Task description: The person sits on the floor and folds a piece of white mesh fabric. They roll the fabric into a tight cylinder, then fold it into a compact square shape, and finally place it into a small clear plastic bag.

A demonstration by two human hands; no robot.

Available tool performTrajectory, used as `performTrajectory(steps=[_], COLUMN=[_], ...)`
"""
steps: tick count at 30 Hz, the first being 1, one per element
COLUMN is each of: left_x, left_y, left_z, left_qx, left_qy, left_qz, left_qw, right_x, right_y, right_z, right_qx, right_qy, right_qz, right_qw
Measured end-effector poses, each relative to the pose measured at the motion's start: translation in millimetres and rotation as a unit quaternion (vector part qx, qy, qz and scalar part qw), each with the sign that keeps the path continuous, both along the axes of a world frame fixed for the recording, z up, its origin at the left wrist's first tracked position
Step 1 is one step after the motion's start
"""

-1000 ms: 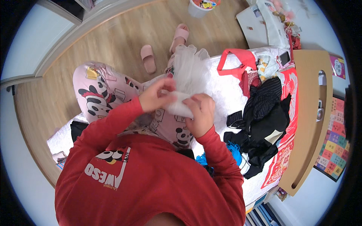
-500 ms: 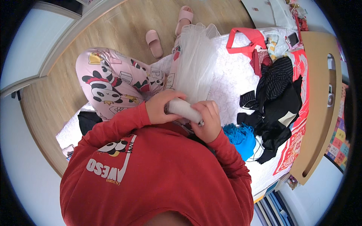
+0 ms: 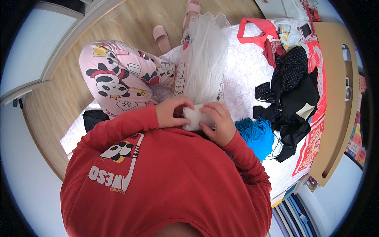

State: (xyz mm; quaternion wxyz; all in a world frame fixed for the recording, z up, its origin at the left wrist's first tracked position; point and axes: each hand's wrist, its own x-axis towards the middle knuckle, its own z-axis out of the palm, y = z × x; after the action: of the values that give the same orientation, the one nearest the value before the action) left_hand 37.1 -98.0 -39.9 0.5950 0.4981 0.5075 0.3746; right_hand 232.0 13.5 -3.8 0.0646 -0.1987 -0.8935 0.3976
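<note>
A sheer white piece of tulle (image 3: pixel 203 59) lies draped over my right leg, its ruffled edge toward my foot. Close to my stomach, a compact white roll (image 3: pixel 194 117) sits between my two hands; it looks like the tulle's near end rolled up, though the join is partly covered. My left hand (image 3: pixel 172 111) curls around the roll's left end, thumb and fingers pressed to it. Gripping its right end is my right hand (image 3: pixel 220 121), fingers over the top and thumb on the near side. Something dark reddish shows beside my left fingers; I cannot tell what.
To the right on the bed (image 3: pixel 244 71) lie black clothes (image 3: pixel 294 102), a bright blue fringed cloth (image 3: pixel 256 136) and a red strap-like cloth (image 3: pixel 256 33). A wooden board (image 3: pixel 335 98) edges the bed. Pink slippers (image 3: pixel 161 38) are on the floor ahead, one on my foot.
The white roll has turned from a slanted tube to a shorter, blockier shape between my hands. My right hand has shifted its grip over the top. The view has tilted slightly.
</note>
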Motion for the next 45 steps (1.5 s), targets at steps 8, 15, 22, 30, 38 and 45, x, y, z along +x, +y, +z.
performTrajectory(steps=[8,15,22,30,38,45], left_x=[-49,-90,-109,-108,-115,-91], left_y=[74,186,209,163,199,218], left_z=[-37,-63,-54,-32,-30,-26], left_qx=[-0.053,-0.074,-0.128,-0.050,-0.068,-0.137], left_qy=[-0.046,0.269,0.015,-0.623,-0.432,-0.354], left_qz=[0.258,0.291,0.223,0.254,0.280,0.255], left_qw=[0.964,0.915,0.966,0.738,0.854,0.889], right_x=[-28,-95,-114,-98,-120,-102], right_y=[56,191,189,159,213,184], right_z=[-19,-109,-87,-33,-73,-18], right_qx=[0.003,-0.371,-0.408,-0.661,-0.630,-0.704], right_qy=[0.144,0.016,0.218,0.403,0.443,0.479], right_qz=[-0.213,-0.460,-0.371,-0.269,-0.190,-0.055], right_qw=[0.966,0.806,0.805,0.572,0.609,0.522])
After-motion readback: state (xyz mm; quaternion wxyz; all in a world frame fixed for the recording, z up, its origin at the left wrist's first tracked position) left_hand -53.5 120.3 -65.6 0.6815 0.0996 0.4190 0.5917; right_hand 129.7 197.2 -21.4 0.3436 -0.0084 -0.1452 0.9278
